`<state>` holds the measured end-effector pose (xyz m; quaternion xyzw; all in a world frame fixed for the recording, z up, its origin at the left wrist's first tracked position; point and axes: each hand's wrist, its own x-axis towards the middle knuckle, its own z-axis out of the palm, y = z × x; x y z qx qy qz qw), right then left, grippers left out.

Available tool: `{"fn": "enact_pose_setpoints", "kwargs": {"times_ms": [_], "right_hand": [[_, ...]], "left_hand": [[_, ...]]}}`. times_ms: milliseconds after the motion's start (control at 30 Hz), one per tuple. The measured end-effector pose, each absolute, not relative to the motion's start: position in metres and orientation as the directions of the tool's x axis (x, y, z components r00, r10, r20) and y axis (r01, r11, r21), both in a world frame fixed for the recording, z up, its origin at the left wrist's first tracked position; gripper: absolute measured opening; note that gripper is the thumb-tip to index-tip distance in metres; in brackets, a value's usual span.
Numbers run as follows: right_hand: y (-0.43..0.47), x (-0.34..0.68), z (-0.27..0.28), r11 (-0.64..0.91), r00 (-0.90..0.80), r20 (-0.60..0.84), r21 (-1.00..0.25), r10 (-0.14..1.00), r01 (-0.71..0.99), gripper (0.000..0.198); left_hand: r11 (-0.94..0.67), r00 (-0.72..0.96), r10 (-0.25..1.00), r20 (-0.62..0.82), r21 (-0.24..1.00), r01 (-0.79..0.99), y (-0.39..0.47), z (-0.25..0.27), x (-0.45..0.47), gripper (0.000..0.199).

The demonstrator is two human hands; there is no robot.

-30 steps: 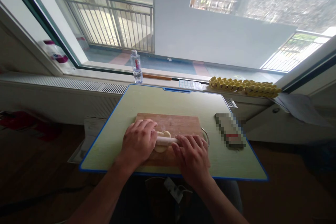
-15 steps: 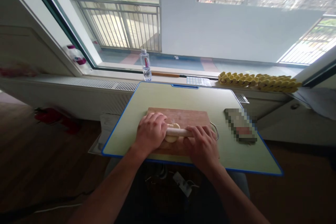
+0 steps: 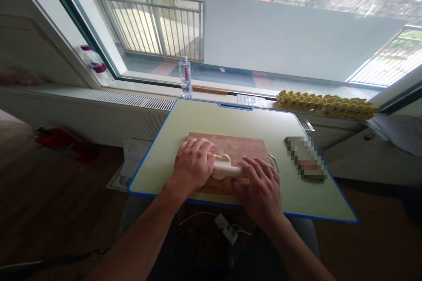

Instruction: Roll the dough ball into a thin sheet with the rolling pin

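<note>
A pale rolling pin (image 3: 229, 170) lies across a small piece of dough (image 3: 222, 158) on a wooden cutting board (image 3: 232, 142). My left hand (image 3: 194, 162) is curled over the pin's left end and covers it. On the right end rests my right hand (image 3: 260, 182), its fingers bent over the wood and its thumb low, near the board. The dough shows both above and below the pin; its middle is hidden under it. The pin slants slightly down toward the right.
The board sits on a pale green folding table (image 3: 204, 116) with a blue rim. A pixelated flat object (image 3: 306, 160) lies at right. Behind, a water bottle (image 3: 185, 78) and yellow egg cartons (image 3: 326, 103) stand along the windowsill. A power strip (image 3: 226, 228) is below the table.
The pin's right end has dropped slightly toward me, and more dough shows beyond it. Both hands stay on the pin. The whole view has shifted a little.
</note>
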<state>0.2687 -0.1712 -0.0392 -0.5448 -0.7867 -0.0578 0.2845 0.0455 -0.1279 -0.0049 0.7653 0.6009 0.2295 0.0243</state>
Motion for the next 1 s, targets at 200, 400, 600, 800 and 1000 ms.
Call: {"fn": "enact_pose_setpoints", "kwargs": {"times_ms": [200,400,600,800,1000], "right_hand": [[-0.170,0.266,-0.046,0.390,-0.228,0.558,-0.189,0.798,0.901,0.037],[-0.174,0.263,-0.036,0.355,-0.200,0.502,-0.234,0.842,0.905,0.021],[-0.182,0.266,-0.027,0.338,-0.180,0.518,-0.228,0.836,0.913,0.017],[-0.185,0.266,-0.038,0.327,-0.169,0.509,-0.239,0.844,0.914,0.024],[-0.186,0.269,-0.051,0.357,-0.209,0.523,-0.202,0.827,0.912,0.047]], "left_hand": [[-0.271,0.176,0.934,0.311,0.297,0.915,-0.128,-0.012,0.044,0.036],[-0.294,0.193,0.928,0.318,0.311,0.904,-0.133,-0.010,0.044,0.033],[-0.263,0.125,0.920,0.371,0.350,0.899,-0.151,0.002,0.046,0.030],[-0.252,0.123,0.928,0.351,0.350,0.902,-0.153,-0.008,0.045,0.032],[-0.262,0.150,0.931,0.332,0.324,0.909,-0.146,-0.014,0.045,0.037]]}}
